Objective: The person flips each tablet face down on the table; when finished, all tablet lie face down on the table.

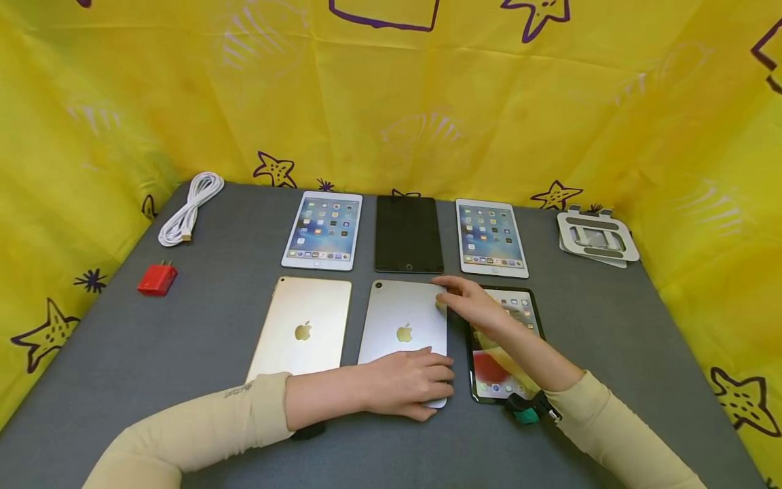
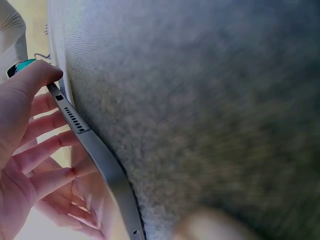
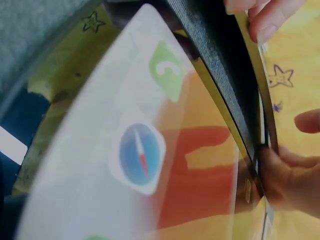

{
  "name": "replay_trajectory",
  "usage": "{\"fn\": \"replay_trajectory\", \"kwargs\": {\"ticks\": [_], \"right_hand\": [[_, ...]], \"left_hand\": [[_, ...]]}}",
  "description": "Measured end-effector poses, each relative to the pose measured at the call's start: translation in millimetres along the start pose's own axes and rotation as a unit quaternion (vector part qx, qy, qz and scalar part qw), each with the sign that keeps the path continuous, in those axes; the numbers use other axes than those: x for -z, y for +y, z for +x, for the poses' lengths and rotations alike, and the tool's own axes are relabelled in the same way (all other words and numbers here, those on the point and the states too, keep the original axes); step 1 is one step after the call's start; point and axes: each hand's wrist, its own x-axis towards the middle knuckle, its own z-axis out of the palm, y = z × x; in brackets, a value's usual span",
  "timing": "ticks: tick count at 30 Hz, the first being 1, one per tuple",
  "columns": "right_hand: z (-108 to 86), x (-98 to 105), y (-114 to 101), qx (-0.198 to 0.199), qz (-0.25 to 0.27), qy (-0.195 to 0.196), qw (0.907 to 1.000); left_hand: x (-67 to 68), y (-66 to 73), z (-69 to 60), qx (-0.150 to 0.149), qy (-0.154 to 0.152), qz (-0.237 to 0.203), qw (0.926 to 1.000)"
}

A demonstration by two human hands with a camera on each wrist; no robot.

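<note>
A silver tablet [image 1: 406, 309] lies back side up in the front row's middle. Over its lower part rests my left hand [image 1: 404, 382], fingers loosely spread toward the right edge. In the left wrist view, that hand's thumb [image 2: 42, 75] touches the bottom edge, beside the port and speaker holes. My right hand [image 1: 473, 305] touches the upper right corner with its fingertips, its forearm crossing above a black-framed tablet [image 1: 497, 387] with a lit screen. Up close, the right wrist view shows this screen [image 3: 135, 105] and my right hand [image 3: 295, 182] against the silver tablet's edge.
A gold tablet [image 1: 311, 309] lies left of the silver one. Behind are two white tablets [image 1: 322, 231] [image 1: 491, 238] and a dark one [image 1: 408, 234]. A white cable [image 1: 192, 207] and red charger [image 1: 157, 280] are left; a folded stand [image 1: 595, 238] is back right.
</note>
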Motion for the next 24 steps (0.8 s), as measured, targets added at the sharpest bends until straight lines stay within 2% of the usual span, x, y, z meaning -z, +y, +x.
{"fn": "replay_trajectory", "kwargs": {"ticks": [6, 9, 15, 24], "right_hand": [[4.7, -1, 0, 0.037, -0.116, 0.02, 0.9924], [6.8, -2, 0, 0.061, -0.143, 0.026, 0.9876], [7.2, 0, 1, 0.069, -0.147, 0.023, 0.9864], [7.6, 1, 2, 0.08, -0.151, 0.019, 0.985]], "left_hand": [[-0.8, 1.5, 5.6, 0.005, -0.01, 0.024, 0.9997], [-1.1, 1.8, 9.2, 0.01, -0.019, 0.035, 0.9992], [-2.8, 3.0, 12.7, 0.017, -0.039, 0.047, 0.998], [-6.6, 2.8, 8.3, 0.03, -0.04, 0.008, 0.9987]]}}
